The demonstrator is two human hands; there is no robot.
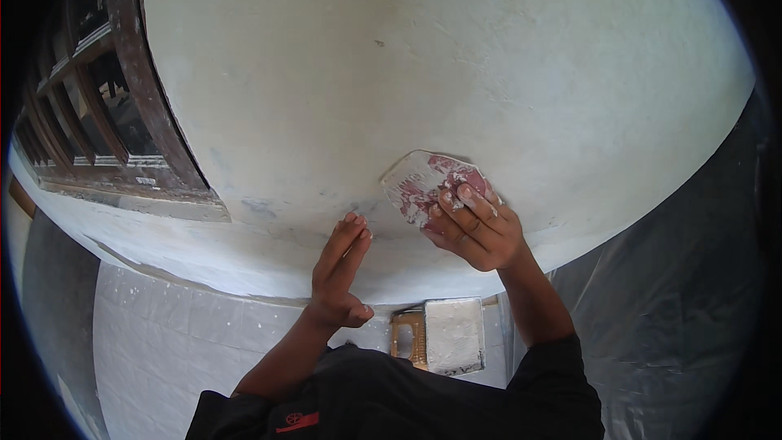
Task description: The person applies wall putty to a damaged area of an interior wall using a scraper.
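Note:
My right hand (476, 228) grips a flat putty scraper (423, 182), its red blade smeared with white filler, pressed against the white plastered wall (456, 57). My left hand (342, 269) is flat and empty, fingers together, its fingertips touching the wall just left of the scraper. Both forearms come up from dark sleeves at the lower edge.
A dark wooden window frame (134, 114) with bars stands at the left, over a white sill. Below lie white floor tiles (163, 334). A square hawk board (452, 334) loaded with white filler rests by the wall's foot. Grey plastic sheeting (684, 293) covers the right side.

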